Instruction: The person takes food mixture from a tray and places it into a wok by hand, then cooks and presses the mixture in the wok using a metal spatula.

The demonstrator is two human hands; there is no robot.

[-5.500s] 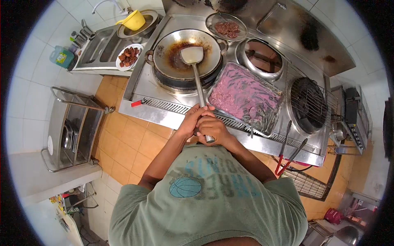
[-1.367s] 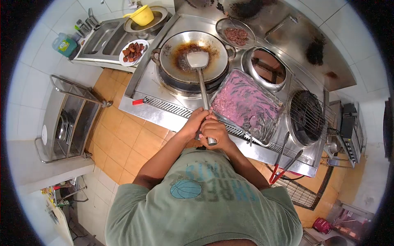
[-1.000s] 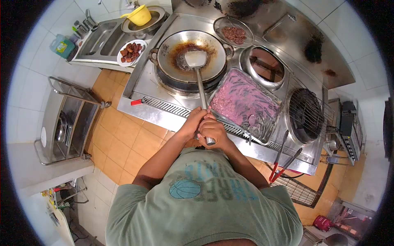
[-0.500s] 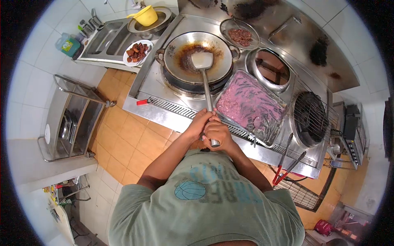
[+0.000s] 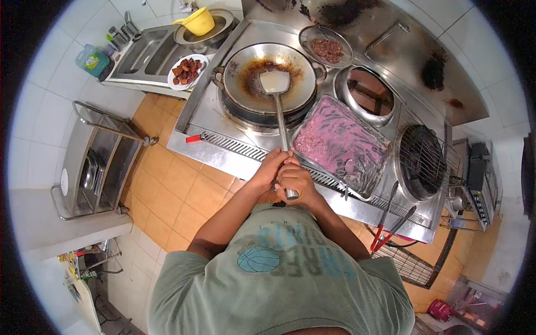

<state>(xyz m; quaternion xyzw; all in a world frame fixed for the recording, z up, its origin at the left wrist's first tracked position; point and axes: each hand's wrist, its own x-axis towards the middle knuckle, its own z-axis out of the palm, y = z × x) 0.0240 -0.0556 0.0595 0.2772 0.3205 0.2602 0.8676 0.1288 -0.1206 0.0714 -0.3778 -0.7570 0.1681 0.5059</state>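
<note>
Both my hands are wrapped round the metal handle of a long spatula [image 5: 282,125], near its end. My left hand [image 5: 272,169] is on the upper part of the grip, and my right hand [image 5: 296,183] is just below and to the right, touching it. The spatula's flat blade rests in a wok [image 5: 237,70] with brown, oily residue at its bottom. The wok sits on a burner. Right of the handle lies a metal tray with pink minced-looking food [image 5: 335,137]. Behind it are a strainer with browned pieces [image 5: 326,50] and a round pot of dark liquid [image 5: 369,95].
A white plate of browned chunks [image 5: 187,72] stands by the sink [image 5: 137,58], near a yellow dipper [image 5: 199,22]. Red-handled tongs [image 5: 379,237] hang over the stove's front edge. A wire rack [image 5: 427,159] covers the right burner. A metal cart [image 5: 100,167] is at left.
The view has shifted slightly over these seconds. My hands keep their hold on the spatula, and its blade stays in the wok with only small shifts.
</note>
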